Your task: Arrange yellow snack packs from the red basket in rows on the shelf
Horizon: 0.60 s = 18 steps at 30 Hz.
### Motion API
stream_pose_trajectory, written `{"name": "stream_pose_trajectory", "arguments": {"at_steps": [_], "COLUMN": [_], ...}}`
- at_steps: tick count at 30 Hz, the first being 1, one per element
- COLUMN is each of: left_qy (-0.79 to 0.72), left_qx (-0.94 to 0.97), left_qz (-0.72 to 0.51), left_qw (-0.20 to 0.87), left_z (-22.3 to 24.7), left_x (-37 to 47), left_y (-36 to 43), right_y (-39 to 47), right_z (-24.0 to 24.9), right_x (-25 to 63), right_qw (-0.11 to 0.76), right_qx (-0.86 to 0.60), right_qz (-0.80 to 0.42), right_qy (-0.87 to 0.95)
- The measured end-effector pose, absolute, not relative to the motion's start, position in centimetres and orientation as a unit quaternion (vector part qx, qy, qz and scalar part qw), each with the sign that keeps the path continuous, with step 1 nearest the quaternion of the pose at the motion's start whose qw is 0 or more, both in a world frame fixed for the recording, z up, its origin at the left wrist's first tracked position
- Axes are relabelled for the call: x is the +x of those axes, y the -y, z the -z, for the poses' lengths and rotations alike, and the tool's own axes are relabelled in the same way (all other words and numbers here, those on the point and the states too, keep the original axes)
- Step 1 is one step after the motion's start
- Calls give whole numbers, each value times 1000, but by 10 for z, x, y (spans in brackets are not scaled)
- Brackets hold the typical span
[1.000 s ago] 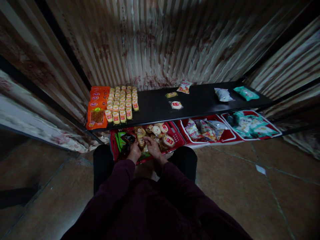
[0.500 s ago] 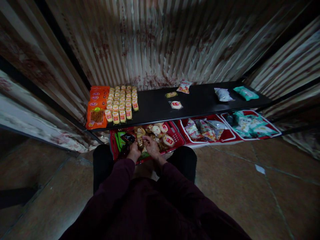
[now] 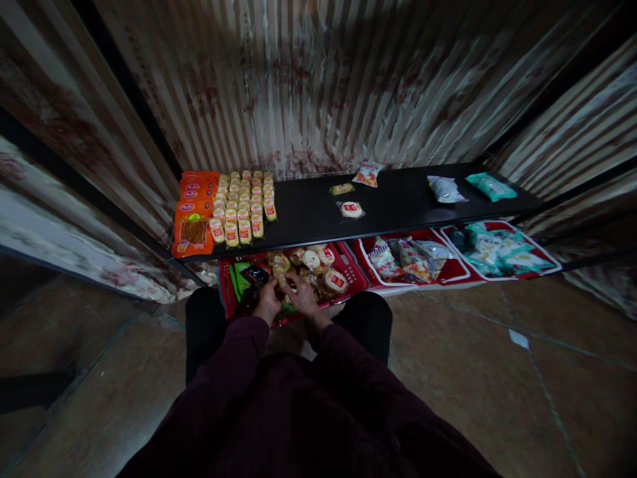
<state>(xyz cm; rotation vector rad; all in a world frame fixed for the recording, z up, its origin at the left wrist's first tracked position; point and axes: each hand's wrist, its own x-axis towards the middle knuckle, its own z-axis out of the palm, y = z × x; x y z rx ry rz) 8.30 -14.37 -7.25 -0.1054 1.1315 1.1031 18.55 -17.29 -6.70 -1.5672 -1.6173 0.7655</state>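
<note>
Both my hands are over the red basket [image 3: 355,269] under the shelf's front edge. My left hand [image 3: 269,302] has its fingers closed at the side of a small yellowish wrapped cake [image 3: 281,281]. From the other side, my right hand [image 3: 301,297] closes its thumb and fingers on the same cake, which is partly hidden. Round wrapped cakes with red labels [image 3: 335,281] lie to the right in the basket. Green packets [image 3: 241,279] and a dark shiny packet [image 3: 257,273] lie to the left.
On the black shelf [image 3: 303,209], rows of small wrapped cakes [image 3: 243,206] stand beside orange packets [image 3: 192,226]. A round cake [image 3: 352,210] and a few bags lie farther right. Two more red baskets, holding snack bags [image 3: 413,259] and teal packets [image 3: 497,249], sit below.
My hands have drawn closer together over the basket, and the small wrapped cake now shows between my fingertips. The goods on the shelf have not moved.
</note>
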Motion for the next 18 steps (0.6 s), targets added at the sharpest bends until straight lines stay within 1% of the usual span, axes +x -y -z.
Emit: {"name": "stream_pose_trajectory", "arguments": {"at_steps": [8,13,18], "left_qy": [-521,-514,-507], "left_qx": [19,44,53], "left_qz": [-479,-484,-488], "left_qw": [706,707,708], "left_z": [70,67,68], "left_x": [79,80,81], "left_y": [146,145,144], "right_y": [173,171,172], "right_z": [78,81,77], "right_x": [188,188,186], "right_qw": [353,376,397], "right_qx": [-640,-650,-648], "right_qz": [-291,-278,-315], "right_qy": [617,599,568]}}
